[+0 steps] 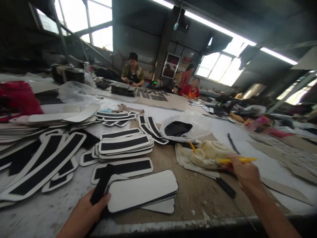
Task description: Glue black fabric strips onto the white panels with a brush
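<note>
We are pinching one flat black strip (101, 186) between the thumb and fingers of our left hand (90, 208) at seven o'clock, just beside at least three round-cornered white panels (143, 188) that are lying overlapped at six. At four o'clock, our right hand (245, 172) is gripping one slender yellow stick (224, 160) near one cream-coated container (196, 158). One green-clad person (140, 73) is appearing at eleven.

Dim grey wall (138, 36) behind a long worktable (37, 218), with bright windows (101, 13), slanted ceiling tubes (220, 28), 1 framed board (170, 65).
</note>
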### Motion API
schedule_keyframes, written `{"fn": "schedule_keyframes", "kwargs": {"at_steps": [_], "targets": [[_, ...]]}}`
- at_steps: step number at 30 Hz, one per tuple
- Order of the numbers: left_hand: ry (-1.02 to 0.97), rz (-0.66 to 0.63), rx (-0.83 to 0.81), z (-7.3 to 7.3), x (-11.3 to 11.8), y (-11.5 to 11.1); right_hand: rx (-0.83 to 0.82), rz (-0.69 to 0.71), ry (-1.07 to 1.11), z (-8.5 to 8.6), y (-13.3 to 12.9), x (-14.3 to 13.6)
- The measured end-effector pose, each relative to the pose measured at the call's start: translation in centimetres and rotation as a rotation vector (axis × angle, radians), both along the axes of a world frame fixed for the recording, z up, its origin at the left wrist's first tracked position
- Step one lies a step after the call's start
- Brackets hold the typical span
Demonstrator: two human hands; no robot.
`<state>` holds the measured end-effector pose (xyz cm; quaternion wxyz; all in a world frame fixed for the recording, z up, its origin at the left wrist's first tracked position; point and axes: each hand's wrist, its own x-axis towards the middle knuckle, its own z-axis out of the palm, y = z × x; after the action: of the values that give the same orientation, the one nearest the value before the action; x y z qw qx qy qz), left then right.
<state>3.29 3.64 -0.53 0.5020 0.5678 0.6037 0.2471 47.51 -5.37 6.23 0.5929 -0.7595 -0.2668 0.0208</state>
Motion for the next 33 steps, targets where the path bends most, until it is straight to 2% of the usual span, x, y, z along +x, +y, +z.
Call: {"fn": "schedule_keyframes", "kwargs": {"at_steps": [3, 4, 6, 9, 12, 14, 16, 21, 25, 28, 30, 33], "targets": [[-0.123, -0.012, -0.046, -0.1, 0.0, 0.1, 0.043, 0.075, 0.249, -0.1, -0.6, -5.3], [-0.153, -0.017, -0.057, -0.1, 0.1, 0.2, 0.086, 0.133, 0.389, -0.3, -0.6, -8.0], [-0.184, -0.034, -0.072, -0.1, 0.0, 0.3, 0.115, 0.347, 0.586, -1.0, 0.2, -14.0], [-0.209, -0.079, -0.099, -0.5, -0.5, 0.3, 0.113, 0.588, 0.697, -2.6, 2.4, -22.0], [-0.24, -0.119, -0.136, -0.9, -1.1, 0.4, 0.095, 0.67, 0.757, -4.3, 4.3, -26.2], [-0.262, -0.121, -0.14, -0.9, -1.2, 0.4, 0.062, 0.678, 0.749, -5.1, 4.9, -26.7], [-0.272, -0.111, -0.13, -0.8, -1.2, 0.4, 0.018, 0.651, 0.688, -5.4, 4.8, -26.1], [-0.289, -0.073, -0.172, -1.2, -1.1, 0.5, -0.031, 0.562, 0.476, -4.7, 4.1, -24.6], [-0.309, -0.063, -0.206, -2.1, -1.1, 0.8, 0.018, 0.618, 0.572, -4.8, 4.5, -26.7], [-0.308, -0.066, -0.207, -1.9, -1.1, 0.7, -0.01, 0.643, 0.596, -5.4, 4.8, -27.5], [-0.297, -0.055, -0.191, -1.6, -1.1, 0.4, -0.063, 0.597, 0.496, -5.6, 4.6, -26.7], [-0.267, -0.033, -0.152, -1.5, -1.1, 0.1, -0.142, 0.475, 0.278, -5.2, 3.7, -23.9]]}}
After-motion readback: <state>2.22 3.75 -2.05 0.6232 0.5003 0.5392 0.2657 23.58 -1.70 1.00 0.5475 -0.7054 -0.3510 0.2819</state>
